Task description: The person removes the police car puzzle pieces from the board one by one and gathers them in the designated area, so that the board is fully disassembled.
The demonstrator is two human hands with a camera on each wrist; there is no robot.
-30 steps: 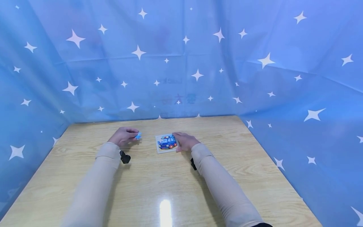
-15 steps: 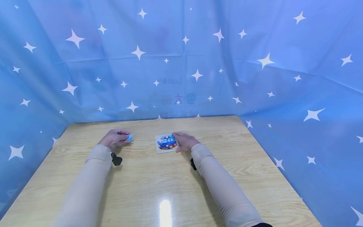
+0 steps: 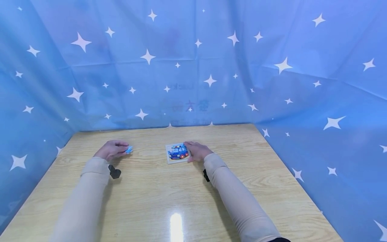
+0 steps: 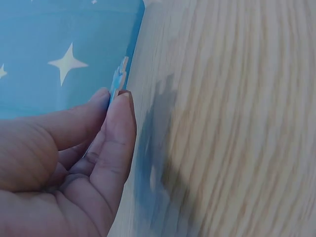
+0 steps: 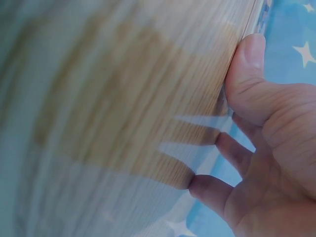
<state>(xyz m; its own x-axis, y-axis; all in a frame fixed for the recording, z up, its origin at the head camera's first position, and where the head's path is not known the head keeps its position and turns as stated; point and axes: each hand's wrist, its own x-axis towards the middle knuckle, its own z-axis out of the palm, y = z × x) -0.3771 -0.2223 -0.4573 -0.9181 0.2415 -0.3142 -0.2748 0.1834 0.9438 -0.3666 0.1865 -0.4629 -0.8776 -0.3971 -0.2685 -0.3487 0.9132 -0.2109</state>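
Observation:
A small light-blue puzzle piece (image 3: 129, 150) is pinched between the thumb and fingers of my left hand (image 3: 112, 150). In the left wrist view the piece (image 4: 117, 83) is seen edge-on above the table, its shadow falling beside it. To the right lies a square jigsaw puzzle (image 3: 176, 153) with a pale frame and a blue cartoon car. My right hand (image 3: 198, 151) holds the puzzle by its right side, covering that edge. In the right wrist view the thumb lies along the puzzle's edge, and other fingertips (image 5: 210, 190) of the right hand touch the table.
The wooden table (image 3: 169, 188) stretches out on all sides of both hands. A blue curtain (image 3: 181, 67) with white stars hangs behind it and at both sides. Each wrist carries a black camera mount (image 3: 115, 171).
My left hand has moved left and slightly nearer, taking the blue puzzle piece farther from the puzzle. The right hand and the puzzle have stayed in place.

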